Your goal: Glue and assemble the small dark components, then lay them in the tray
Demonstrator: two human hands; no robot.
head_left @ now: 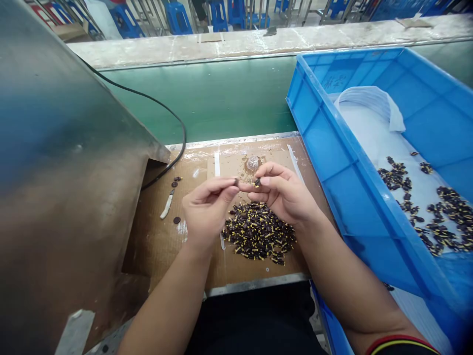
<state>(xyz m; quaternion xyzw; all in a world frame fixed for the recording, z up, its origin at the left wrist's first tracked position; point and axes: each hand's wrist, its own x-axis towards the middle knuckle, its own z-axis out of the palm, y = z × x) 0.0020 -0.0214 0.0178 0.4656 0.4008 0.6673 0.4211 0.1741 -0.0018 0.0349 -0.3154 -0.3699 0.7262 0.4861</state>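
My left hand (pixel 207 207) pinches a small dark piece (pixel 236 182) between thumb and fingertips; most of it is hidden. Close beside it, my right hand (pixel 284 195) grips a small black part with a yellow tip (pixel 257 183) between thumb and fingers. Both hands are raised over the cardboard-covered bench, their fingertips nearly meeting. Below them lies a heap of small black-and-yellow parts (pixel 258 234). Just beyond the fingers is a small clear plastic dish (pixel 253 162) with brownish bits around it.
A large blue crate (pixel 332 133) on the right holds white sheeting (pixel 369 128) and similar parts. A metal housing (pixel 74 148) fills the left, with a black cable (pixel 162 103). A white-handled knife (pixel 167 206) and dark discs (pixel 177 220) lie left. Behind runs a green belt (pixel 229 93).
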